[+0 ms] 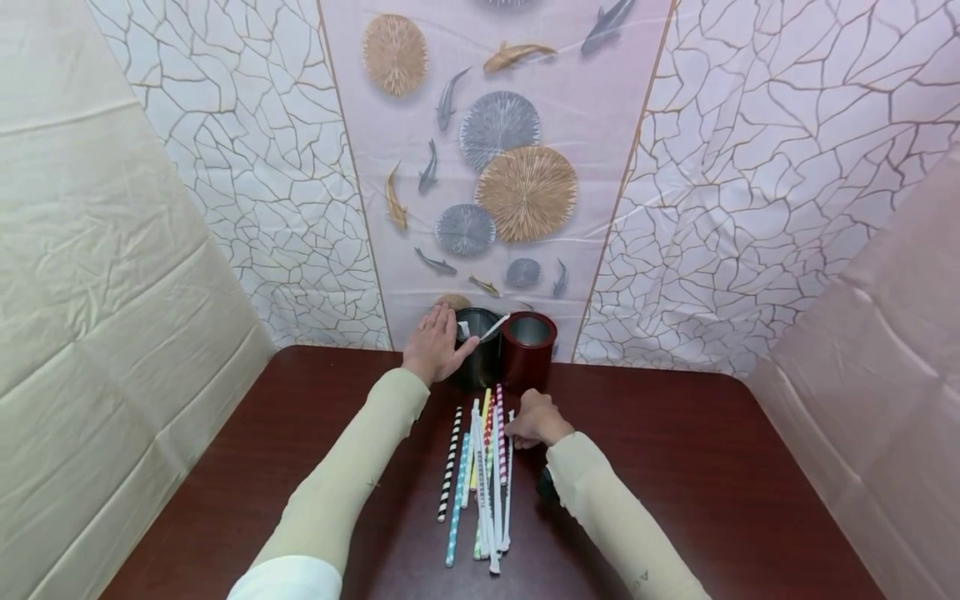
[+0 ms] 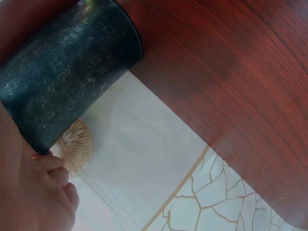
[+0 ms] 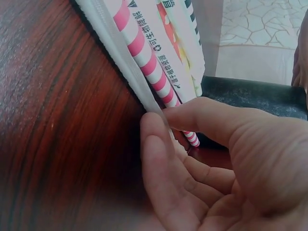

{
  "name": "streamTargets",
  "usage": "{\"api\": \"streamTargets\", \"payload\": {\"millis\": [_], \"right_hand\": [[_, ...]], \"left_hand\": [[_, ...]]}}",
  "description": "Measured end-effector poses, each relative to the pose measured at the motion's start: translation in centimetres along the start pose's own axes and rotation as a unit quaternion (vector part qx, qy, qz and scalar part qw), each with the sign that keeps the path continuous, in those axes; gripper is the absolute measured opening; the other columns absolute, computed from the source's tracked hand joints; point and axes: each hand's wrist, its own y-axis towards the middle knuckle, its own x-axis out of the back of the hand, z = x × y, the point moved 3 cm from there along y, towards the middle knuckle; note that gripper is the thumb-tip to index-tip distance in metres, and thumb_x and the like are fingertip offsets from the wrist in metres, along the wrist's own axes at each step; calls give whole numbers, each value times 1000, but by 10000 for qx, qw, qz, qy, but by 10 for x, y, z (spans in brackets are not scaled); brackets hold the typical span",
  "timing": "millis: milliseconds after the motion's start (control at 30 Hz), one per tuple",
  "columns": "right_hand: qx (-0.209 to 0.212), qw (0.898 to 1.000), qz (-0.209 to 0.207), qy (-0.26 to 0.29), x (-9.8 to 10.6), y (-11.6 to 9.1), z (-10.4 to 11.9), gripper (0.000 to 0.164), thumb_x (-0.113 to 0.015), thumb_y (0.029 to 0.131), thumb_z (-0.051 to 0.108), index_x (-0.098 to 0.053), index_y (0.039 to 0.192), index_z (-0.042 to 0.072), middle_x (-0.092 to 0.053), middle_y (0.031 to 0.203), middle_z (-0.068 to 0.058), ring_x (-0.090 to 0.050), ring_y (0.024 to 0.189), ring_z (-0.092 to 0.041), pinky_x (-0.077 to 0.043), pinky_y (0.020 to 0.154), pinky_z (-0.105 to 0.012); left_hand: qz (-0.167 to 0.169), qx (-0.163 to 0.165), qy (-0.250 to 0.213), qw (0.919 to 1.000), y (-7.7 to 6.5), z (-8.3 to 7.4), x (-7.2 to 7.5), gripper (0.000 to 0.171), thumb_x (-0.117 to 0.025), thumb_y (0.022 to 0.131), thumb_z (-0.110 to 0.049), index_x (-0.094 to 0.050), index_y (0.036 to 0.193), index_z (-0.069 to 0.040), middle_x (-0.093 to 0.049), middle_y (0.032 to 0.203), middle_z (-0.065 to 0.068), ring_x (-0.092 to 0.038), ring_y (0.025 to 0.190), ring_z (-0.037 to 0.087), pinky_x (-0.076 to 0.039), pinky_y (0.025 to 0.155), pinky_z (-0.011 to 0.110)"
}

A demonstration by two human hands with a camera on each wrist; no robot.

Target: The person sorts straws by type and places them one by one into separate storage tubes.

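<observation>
A black can (image 1: 478, 358) stands at the back of the table with a white-wrapped straw (image 1: 495, 327) leaning out of it. My left hand (image 1: 438, 343) holds this can at its left side, thumb by the rim and bent fingers against the top edge in the left wrist view. At the right edge of a loose row of paper straws (image 1: 454, 483), my right hand (image 1: 536, 419) pinches the end of a white-wrapped straw (image 3: 127, 67) between thumb and forefinger. A pink-striped straw (image 3: 144, 57) lies right beside it.
A dark red can (image 1: 529, 354) touches the black can's right side. Black-striped, blue, yellow and wrapped straws lie on the brown table (image 1: 675, 483). A small dark object (image 1: 547, 487) shows beside the right sleeve. A patterned cloth (image 1: 495, 275) hangs directly behind the cans.
</observation>
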Motion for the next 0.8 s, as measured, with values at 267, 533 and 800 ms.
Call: {"api": "streamTargets", "payload": {"millis": [267,533,800], "right_hand": [[-24,9999,5,-153,-3,5,-6,23,-83,91,17,-66,88,2,-71,67,-11,-70,55,-19,-62,57,-32],[80,9996,-44,-281,1,4,-5,25,-83,90,21,-66,85,3,-71,66,-11,-70,55,-19,-62,57,-31],[407,9984,-220,-323,16,-8,3,24,-83,90,19,-66,80,4,-72,65,-12,-71,55,-20,-61,57,-31]], "left_hand": [[-25,12,28,10000,2,0,-2,89,-22,110,-65,-18,167,3,-15,177,21,-14,166,33,-17,135,46],[21,-3,8,10000,3,2,-2,89,-21,110,-66,-17,167,3,-14,177,21,-12,167,32,-16,135,45],[30,-10,23,10000,3,2,-2,89,-20,110,-66,-16,167,2,-13,177,20,-12,167,32,-15,136,44]]}}
